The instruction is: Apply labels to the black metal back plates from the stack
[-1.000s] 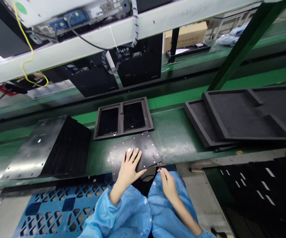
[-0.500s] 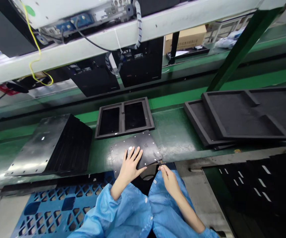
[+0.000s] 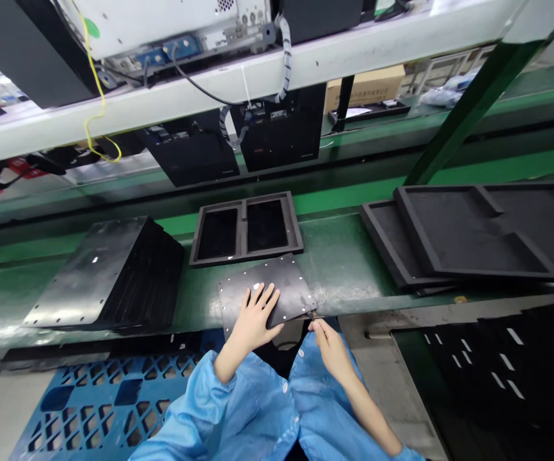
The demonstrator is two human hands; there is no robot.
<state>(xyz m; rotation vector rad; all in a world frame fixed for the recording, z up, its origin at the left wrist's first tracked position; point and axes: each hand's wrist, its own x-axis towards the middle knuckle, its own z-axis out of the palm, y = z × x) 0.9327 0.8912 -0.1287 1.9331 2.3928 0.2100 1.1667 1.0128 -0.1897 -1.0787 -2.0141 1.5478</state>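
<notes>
Dark metal plate (image 3: pixel 281 282) lies flat at the near edge of the green bench (image 3: pixel 348 256), under the fingers of the left hand (image 3: pixel 254 320), which are spread and pressing, gripping nothing. Right hand (image 3: pixel 331 344) pinches at the plate's near-right corner; what it pinches is too small to tell. Judged step: working that corner; next move needs the plate pinned steady.

Bright overhead light, glare on green bench (image 3: pixel 339 256), edges warped.
</notes>
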